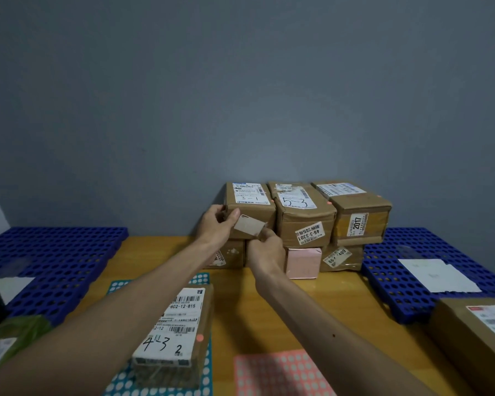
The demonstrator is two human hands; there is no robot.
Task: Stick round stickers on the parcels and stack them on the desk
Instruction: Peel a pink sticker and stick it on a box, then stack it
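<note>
Your left hand [216, 224] pinches the left end of the small flat parcel [249, 226] between thumb and fingers. Your right hand [265, 252] comes up from below and grips its lower right edge, so both hands are closed on it. In the head view, the only view there is, the parcel is off the desk [240, 310], just in front of the stack [303, 224] by the wall. Its long axis runs from upper left down to lower right, tilted against the level edges of the boxes. It overlaps the front face of the top-left box [250, 201], though you cannot tell whether the two touch. The stack lies straight ahead and slightly up from your hands, and your left hand is nearer its left corner. The parcel probably needs levelling before it goes on top. A labelled parcel [175, 324] lies near you on the teal sticker sheet [120, 378], well apart from the stack.
</note>
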